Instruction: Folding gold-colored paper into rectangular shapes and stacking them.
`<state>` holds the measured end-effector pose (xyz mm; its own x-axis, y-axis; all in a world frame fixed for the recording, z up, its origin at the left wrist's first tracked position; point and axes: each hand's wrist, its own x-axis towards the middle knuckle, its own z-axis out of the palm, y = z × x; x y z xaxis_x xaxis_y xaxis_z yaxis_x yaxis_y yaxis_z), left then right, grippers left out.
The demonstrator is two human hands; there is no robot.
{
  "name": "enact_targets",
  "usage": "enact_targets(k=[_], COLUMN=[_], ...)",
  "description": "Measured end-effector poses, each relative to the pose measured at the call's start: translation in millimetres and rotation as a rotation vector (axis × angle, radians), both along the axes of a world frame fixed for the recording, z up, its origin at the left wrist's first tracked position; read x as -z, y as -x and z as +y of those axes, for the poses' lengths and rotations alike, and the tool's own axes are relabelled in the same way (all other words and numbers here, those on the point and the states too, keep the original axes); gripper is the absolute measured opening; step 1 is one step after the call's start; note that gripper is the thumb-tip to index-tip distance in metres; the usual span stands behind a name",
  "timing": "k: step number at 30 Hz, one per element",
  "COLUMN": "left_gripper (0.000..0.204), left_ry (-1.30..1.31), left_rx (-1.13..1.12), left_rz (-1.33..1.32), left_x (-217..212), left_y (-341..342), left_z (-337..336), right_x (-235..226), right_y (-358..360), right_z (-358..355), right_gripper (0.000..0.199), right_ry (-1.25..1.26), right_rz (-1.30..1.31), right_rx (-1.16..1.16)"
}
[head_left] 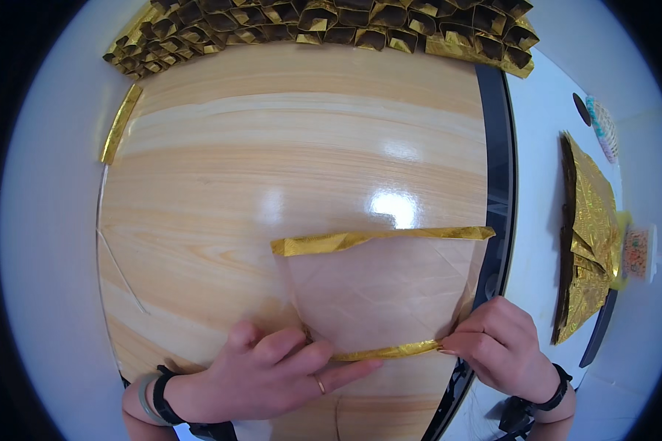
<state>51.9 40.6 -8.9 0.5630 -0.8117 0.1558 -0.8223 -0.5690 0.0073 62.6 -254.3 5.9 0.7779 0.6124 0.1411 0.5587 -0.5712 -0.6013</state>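
Observation:
A sheet of gold foil paper (386, 290) lies near the front of the wooden table, its plain brownish side up. Along its far edge a folded gold strip stands slightly raised, and a narrower gold fold runs along its near edge. At that near edge's left end, my left hand (272, 371) is closed on the paper, one finger stretched along the fold; its thumb tip is mostly hidden. My right hand (500, 349) pinches the right end of the same fold between thumb and fingers.
Several rows of folded gold paper pieces (312, 22) are stacked at the table's far edge. A gold strip (121, 123) lies at the left edge near a thin pale stick (123, 270). On the white surface at right are a stack of gold sheets (588, 235) and a clear container (638, 252).

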Motion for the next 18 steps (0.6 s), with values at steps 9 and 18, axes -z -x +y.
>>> enact_targets(k=[9, 18], left_gripper=[0.058, 0.055], left_ry=[-0.013, -0.040], left_rx=[-0.020, -0.031], left_rz=[0.012, 0.005], left_x=[1.3, -6.0], left_y=[-0.4, -1.0], left_z=[-2.3, -6.1], right_x=[-7.7, -18.4], right_y=[-2.0, -3.1], right_z=[7.4, 19.0], right_gripper=[0.018, 0.019], right_ry=[-0.011, 0.085], right_rz=[0.139, 0.213], right_rx=[0.107, 0.174])
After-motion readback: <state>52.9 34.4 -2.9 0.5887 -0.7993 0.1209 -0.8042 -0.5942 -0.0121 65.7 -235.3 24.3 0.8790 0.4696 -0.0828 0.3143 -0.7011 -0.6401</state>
